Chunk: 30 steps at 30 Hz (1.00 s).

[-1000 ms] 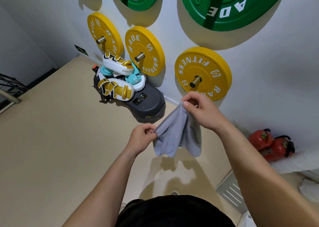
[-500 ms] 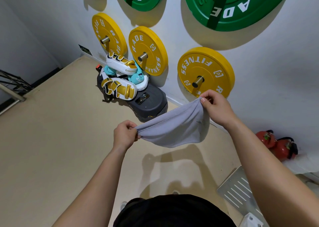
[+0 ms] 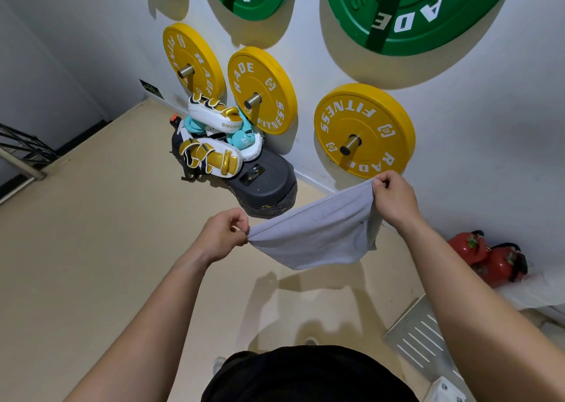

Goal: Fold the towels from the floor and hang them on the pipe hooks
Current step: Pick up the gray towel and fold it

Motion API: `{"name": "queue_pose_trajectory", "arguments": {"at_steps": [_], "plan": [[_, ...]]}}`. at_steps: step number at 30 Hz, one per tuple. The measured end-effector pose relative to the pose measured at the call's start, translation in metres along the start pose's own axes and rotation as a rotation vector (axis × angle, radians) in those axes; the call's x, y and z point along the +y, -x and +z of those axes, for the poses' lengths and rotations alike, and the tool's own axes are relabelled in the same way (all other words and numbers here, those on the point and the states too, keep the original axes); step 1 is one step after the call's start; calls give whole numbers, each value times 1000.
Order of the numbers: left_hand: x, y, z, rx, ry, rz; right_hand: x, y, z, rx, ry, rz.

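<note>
A folded grey towel (image 3: 318, 233) hangs stretched between my two hands in mid-air, sagging in the middle. My left hand (image 3: 224, 235) pinches its lower left corner. My right hand (image 3: 393, 198) pinches the upper right corner, higher and close to the white wall. Just above my right hand a metal pipe hook (image 3: 350, 145) sticks out of the wall through a yellow weight plate (image 3: 365, 129). Two more yellow plates with pipe hooks (image 3: 252, 99) hang further left.
Large green weight plates (image 3: 406, 10) hang higher on the wall. White-and-gold boxing pads (image 3: 211, 157) lie piled on a black base (image 3: 264, 184) on the beige floor. Red fire extinguishers (image 3: 486, 258) lie at the right wall, a metal grille (image 3: 419, 340) near my feet.
My hands moved apart, left hand leftwards and right hand towards the wall. The towel went from hanging bunched between them to being spread wide and taut.
</note>
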State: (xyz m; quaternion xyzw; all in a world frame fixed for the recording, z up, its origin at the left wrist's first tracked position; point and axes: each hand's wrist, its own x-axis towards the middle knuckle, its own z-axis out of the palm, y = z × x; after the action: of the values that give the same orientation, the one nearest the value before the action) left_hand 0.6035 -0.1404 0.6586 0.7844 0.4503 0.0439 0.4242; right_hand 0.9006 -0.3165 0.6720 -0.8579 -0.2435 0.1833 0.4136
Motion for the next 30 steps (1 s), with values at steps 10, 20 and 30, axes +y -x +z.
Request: {"name": "queue_pose_trajectory", "arguments": {"at_steps": [10,20,30], "plan": [[6,-2,10,56,-47,14,0,-9,0,24,-15,45],[11,-14,9,302,-79,110,12,-11,4,1,11,144],[11,-27,7,515,36,79,4,-1,16,-234,-214,76]]}}
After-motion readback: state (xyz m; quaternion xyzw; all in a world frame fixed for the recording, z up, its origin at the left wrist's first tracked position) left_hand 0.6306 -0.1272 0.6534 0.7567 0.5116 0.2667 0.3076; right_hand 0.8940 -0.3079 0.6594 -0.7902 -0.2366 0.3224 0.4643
